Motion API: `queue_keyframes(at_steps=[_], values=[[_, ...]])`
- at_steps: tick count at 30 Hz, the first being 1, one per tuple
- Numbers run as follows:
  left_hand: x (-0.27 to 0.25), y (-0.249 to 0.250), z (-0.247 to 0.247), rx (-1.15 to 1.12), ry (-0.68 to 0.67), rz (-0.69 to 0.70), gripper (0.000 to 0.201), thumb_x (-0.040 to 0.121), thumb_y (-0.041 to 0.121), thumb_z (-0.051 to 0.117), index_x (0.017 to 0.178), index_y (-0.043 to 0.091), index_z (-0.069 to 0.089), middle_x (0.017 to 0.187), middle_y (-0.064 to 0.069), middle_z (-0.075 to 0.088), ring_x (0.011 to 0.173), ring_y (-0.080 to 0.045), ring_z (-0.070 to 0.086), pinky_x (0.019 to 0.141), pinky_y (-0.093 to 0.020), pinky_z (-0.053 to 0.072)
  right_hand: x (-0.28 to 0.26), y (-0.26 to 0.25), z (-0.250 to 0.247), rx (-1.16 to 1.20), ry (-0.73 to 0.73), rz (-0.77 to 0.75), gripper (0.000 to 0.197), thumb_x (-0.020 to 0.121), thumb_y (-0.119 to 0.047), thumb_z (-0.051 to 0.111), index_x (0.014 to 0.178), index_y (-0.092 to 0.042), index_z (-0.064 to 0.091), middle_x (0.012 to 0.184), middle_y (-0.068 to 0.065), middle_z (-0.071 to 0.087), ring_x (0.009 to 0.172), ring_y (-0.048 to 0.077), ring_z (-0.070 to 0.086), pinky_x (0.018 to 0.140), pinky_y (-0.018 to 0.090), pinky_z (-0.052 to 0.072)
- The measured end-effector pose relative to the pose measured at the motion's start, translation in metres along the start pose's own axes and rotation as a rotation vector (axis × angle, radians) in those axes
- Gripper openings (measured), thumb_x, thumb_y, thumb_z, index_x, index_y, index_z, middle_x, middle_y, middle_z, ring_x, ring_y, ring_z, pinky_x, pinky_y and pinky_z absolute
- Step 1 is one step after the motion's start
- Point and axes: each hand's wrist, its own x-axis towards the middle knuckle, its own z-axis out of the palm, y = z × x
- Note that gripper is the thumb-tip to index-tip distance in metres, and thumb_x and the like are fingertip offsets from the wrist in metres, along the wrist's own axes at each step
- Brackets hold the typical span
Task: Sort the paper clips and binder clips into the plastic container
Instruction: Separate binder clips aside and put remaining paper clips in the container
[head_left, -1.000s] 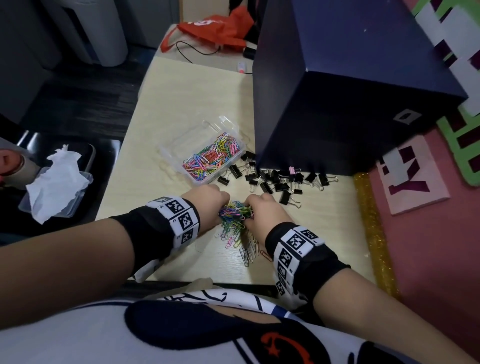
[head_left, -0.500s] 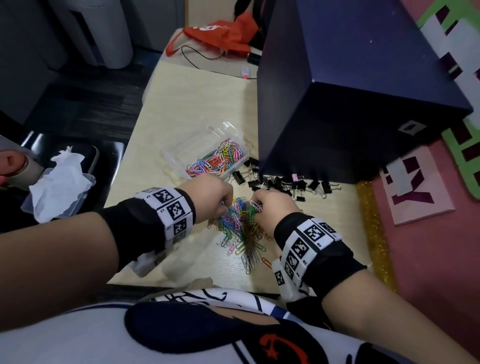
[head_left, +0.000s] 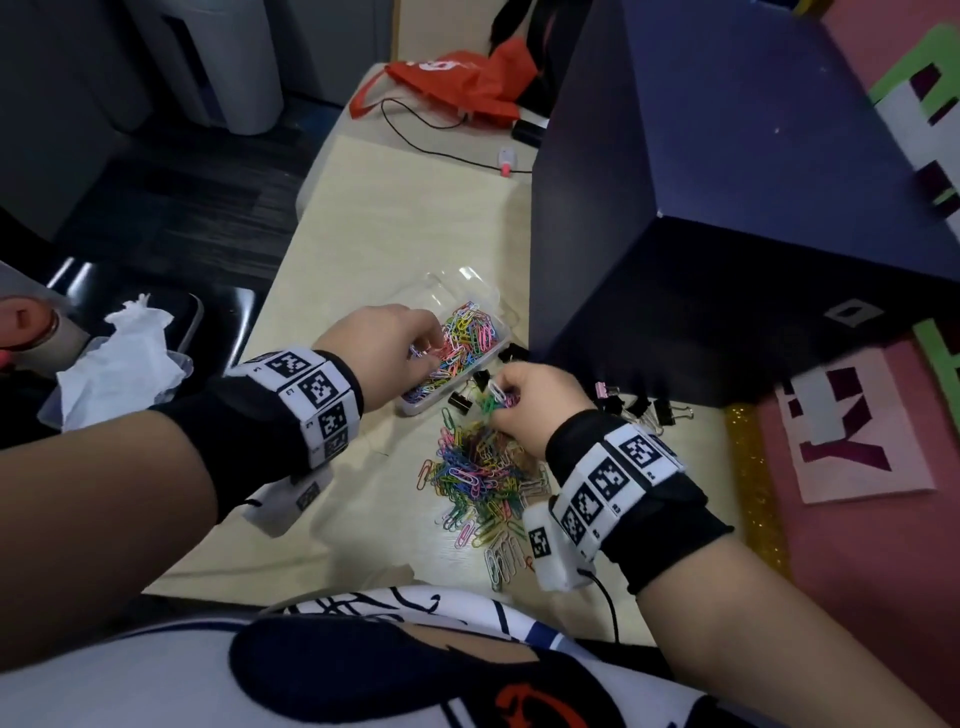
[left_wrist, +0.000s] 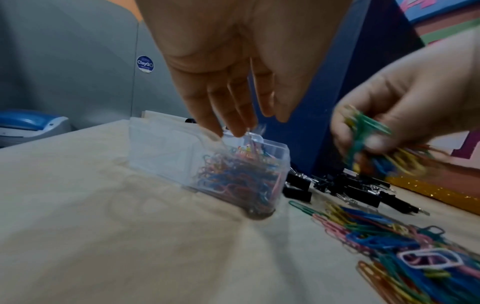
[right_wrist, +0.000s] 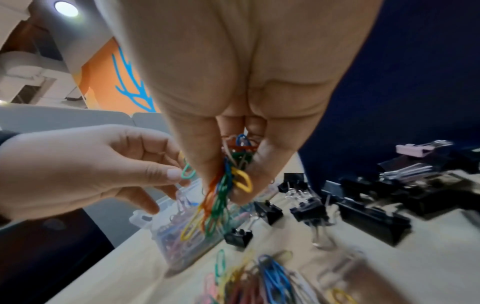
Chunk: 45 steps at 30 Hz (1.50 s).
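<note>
A clear plastic container (head_left: 415, 408) (left_wrist: 281, 162) (right_wrist: 166, 232) with its lid flipped back holds many coloured paper clips. My left hand (head_left: 418, 358) (left_wrist: 249, 123) (right_wrist: 168, 185) hovers over it, fingers hanging loose, with a pale clip or two dropping from the fingertips. Just right of the container, my right hand (head_left: 498, 397) (right_wrist: 233, 181) (left_wrist: 363, 139) pinches a bunch of coloured paper clips above the table. A loose pile of paper clips (head_left: 478, 467) (left_wrist: 389, 242) (right_wrist: 259, 277) lies below it. Black binder clips (head_left: 649, 410) (left_wrist: 345, 185) (right_wrist: 371, 216) lie along the box's foot.
A tall dark blue box (head_left: 727, 208) stands close behind the binder clips. A red bag (head_left: 457, 78) and a cable (head_left: 431, 145) lie at the table's far end. Crumpled tissue (head_left: 124, 358) sits on a chair at left. A pink mat (head_left: 857, 545) borders the right.
Both hands were gathering clips at the pile. The left hand has moved up over the container and loosened its fingers; the right has lifted a bunch of clips off the pile towards it.
</note>
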Motion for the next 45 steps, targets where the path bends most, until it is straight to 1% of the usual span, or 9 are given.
queue_keyframes(at_steps=[7,12,18,21,28,34,36,39,45], values=[[-0.005,-0.010,0.002,-0.035,0.015,-0.038,0.021,0.087,0.023,0.058,0.106,0.025,0.064,0.103,-0.002,0.060,0.094,-0.023,0.060,0.085,-0.036,0.048,0.034,-0.027,-0.006,0.212,0.145,0.045,0.026,0.082,-0.030,0.071,0.104,-0.019,0.065,0.092,0.000,0.066,0.088,0.019,0.061,0.077,0.024,0.045],[-0.007,-0.011,0.004,0.004,-0.005,0.010,0.027,0.088,0.022,0.056,0.114,0.023,0.063,0.115,-0.003,0.058,0.101,-0.025,0.059,0.086,-0.035,0.047,0.045,-0.036,0.003,0.449,0.127,0.106,0.052,0.081,-0.038,0.064,0.127,-0.014,0.056,0.120,0.010,0.062,0.108,0.030,0.062,0.094,0.045,0.051],[-0.010,-0.010,0.018,0.323,-0.177,0.224,0.049,0.093,0.040,0.036,0.140,0.028,0.041,0.147,0.007,0.040,0.129,-0.016,0.045,0.101,-0.042,0.037,0.030,-0.016,0.003,0.379,0.138,0.149,0.020,0.088,-0.021,0.058,0.108,-0.022,0.061,0.111,0.007,0.065,0.099,0.026,0.065,0.087,0.044,0.054],[-0.007,-0.011,0.024,0.458,-0.264,0.198,0.053,0.097,0.046,0.031,0.146,0.026,0.029,0.155,0.009,0.025,0.137,-0.011,0.033,0.109,-0.044,0.026,0.014,-0.005,0.001,0.285,0.048,0.185,0.007,0.090,-0.022,0.055,0.095,-0.024,0.059,0.105,0.007,0.066,0.093,0.026,0.065,0.084,0.044,0.055],[-0.005,0.001,0.016,0.500,-0.263,0.208,0.053,0.096,0.047,0.036,0.144,0.025,0.033,0.154,0.006,0.026,0.137,-0.015,0.034,0.111,-0.047,0.024,-0.016,0.009,-0.004,-0.084,-0.134,0.199,0.026,0.093,-0.029,0.052,0.109,-0.014,0.068,0.106,0.005,0.069,0.097,0.023,0.064,0.082,0.029,0.051],[-0.022,0.015,0.027,0.406,-0.082,0.568,0.030,0.067,0.021,0.070,0.097,0.015,0.067,0.101,-0.008,0.062,0.086,-0.030,0.061,0.070,-0.039,0.054,-0.030,0.019,0.000,-0.265,-0.207,0.204,0.033,0.087,-0.032,0.064,0.115,-0.016,0.061,0.113,0.004,0.063,0.104,0.021,0.059,0.081,0.026,0.046],[-0.027,0.022,0.035,0.370,-0.152,0.586,0.031,0.071,0.019,0.065,0.102,0.013,0.065,0.104,-0.009,0.060,0.091,-0.030,0.060,0.071,-0.040,0.056,-0.034,0.023,0.005,-0.328,-0.230,0.204,0.032,0.085,-0.032,0.064,0.111,-0.015,0.061,0.109,0.004,0.063,0.100,0.022,0.060,0.080,0.028,0.049],[-0.032,0.026,0.046,0.406,-0.329,0.457,0.048,0.088,0.037,0.054,0.131,0.018,0.048,0.127,-0.005,0.048,0.116,-0.026,0.047,0.092,-0.042,0.049,-0.043,0.024,0.010,-0.479,-0.356,0.201,0.014,0.085,-0.024,0.060,0.086,-0.010,0.057,0.087,0.004,0.060,0.081,0.021,0.060,0.071,0.031,0.052],[-0.041,0.028,0.056,0.517,-0.466,0.371,0.084,0.079,0.064,0.055,0.145,0.020,0.026,0.136,-0.005,0.042,0.123,-0.027,0.042,0.101,-0.043,0.042,-0.056,0.026,0.028,-0.679,-0.749,0.233,0.027,0.089,-0.034,0.058,0.074,-0.012,0.056,0.060,0.002,0.057,0.053,0.017,0.054,0.053,0.022,0.045]])
